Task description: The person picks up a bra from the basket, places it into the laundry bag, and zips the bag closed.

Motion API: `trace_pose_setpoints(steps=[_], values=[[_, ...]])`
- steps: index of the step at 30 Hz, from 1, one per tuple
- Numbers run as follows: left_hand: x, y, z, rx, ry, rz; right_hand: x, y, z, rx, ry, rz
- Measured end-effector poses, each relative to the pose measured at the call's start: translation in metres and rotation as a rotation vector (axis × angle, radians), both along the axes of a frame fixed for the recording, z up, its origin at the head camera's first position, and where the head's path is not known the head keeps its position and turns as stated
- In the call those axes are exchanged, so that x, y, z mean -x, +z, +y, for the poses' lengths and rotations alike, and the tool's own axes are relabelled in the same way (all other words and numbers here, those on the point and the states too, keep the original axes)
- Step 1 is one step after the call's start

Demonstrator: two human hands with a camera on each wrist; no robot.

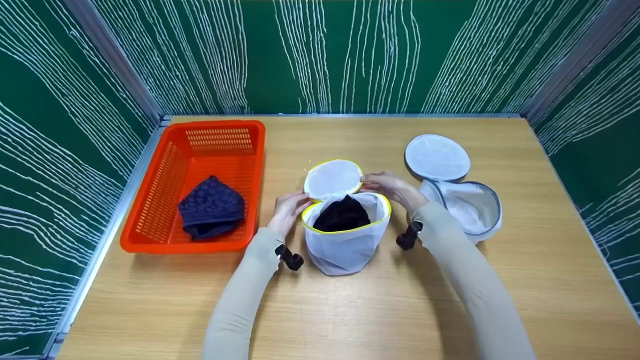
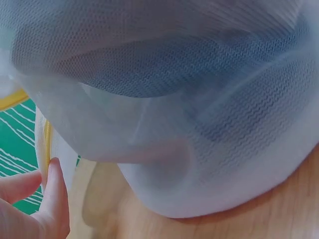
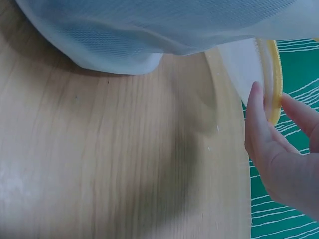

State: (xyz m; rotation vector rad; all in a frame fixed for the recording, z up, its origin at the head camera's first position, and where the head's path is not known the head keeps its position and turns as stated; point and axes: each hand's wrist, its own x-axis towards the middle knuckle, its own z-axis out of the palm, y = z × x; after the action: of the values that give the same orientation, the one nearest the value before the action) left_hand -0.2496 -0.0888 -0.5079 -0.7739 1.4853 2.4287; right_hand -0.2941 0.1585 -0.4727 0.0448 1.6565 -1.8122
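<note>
1. Mesh bag (image 1: 345, 252), white with a yellow rim, stands near the middle of the wooden table (image 1: 330, 320), its mouth uncovered; a dark cloth (image 1: 342, 216) sits inside (the left wrist view shows dark fabric through the mesh, too).
2. The left hand (image 1: 287, 210) pinches the left edge of the yellow-edged lid (image 1: 334, 179), which is tipped back behind the bag's mouth.
3. The right hand (image 1: 392, 189) pinches the opposite edge of that same lid, thumb and fingers on either side of the yellow band (plainest in the right wrist view).
4. To the left, an orange-red basket (image 1: 190, 248) holds a patterned navy cloth (image 1: 212, 205), lying towards its near end.
5. To the right stands a grey-trimmed bag (image 1: 465, 212), partly hidden by the right sleeve (image 1: 460, 265); its round lid (image 1: 437, 156) lies open behind it.
6. Green walls (image 1: 350, 60) with wavy white lines enclose the table's back and both sides.
</note>
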Motion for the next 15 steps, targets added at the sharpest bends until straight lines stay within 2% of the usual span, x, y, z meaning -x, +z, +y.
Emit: trace_pose_setpoints(steps=[1,4,8,11,13,15], values=[[-0.002,0.005,0.001,0.005,-0.003,0.001,0.002,-0.002,0.001,0.024,-0.011,-0.016],[-0.005,0.012,0.001,0.001,-0.006,0.039,0.004,-0.003,0.002,0.11,-0.079,-0.081],[-0.001,0.008,0.002,-0.002,0.018,0.106,0.003,0.001,0.005,0.185,-0.144,-0.131],[0.026,-0.04,-0.006,-0.053,0.013,0.199,0.002,0.005,0.007,0.213,-0.158,-0.118],[0.036,-0.059,-0.01,-0.102,0.0,0.255,0.001,0.008,0.008,0.219,-0.15,-0.081],[0.042,-0.066,-0.008,-0.083,0.02,0.255,-0.001,0.011,0.009,0.226,-0.156,-0.057]])
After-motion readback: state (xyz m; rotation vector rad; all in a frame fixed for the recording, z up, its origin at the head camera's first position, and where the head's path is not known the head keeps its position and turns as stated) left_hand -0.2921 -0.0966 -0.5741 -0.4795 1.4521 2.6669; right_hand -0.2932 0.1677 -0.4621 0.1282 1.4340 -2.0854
